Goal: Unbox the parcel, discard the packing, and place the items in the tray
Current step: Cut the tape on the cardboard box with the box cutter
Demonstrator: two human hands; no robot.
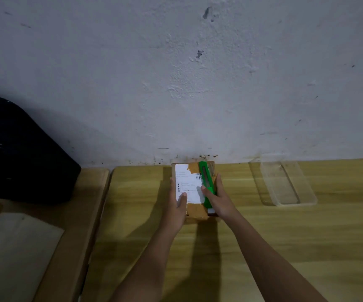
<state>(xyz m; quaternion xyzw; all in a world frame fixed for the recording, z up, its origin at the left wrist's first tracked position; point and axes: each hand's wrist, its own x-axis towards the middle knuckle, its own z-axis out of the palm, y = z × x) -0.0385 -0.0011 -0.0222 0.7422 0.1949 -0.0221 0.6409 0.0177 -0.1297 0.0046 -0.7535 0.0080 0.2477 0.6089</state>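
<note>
Your left hand (177, 205) grips the parcel (194, 208) from its 9 o'clock side, with the thumb lying flat on the white shipping label (188, 182) and the fingers wrapped down the left edge. Your right hand (218, 199) closes on the 3 o'clock side. Its thumb pins a green utility knife (206, 182) against the parcel's top and its fingers run along the right edge. The knife lies lengthwise over the label's right margin, pointing to 12 o'clock.

The parcel sits between your two hands on the wooden table (285, 247), brown tape across its near and far ends, its far end close to the wall (176, 73). At 8 o'clock from your hands lies a pale flat board (17, 253). At 3 o'clock from the parcel, well apart, stands the clear plastic tray (285, 184). At 9 o'clock, further off, a black bag (19, 153) leans against the wall.
</note>
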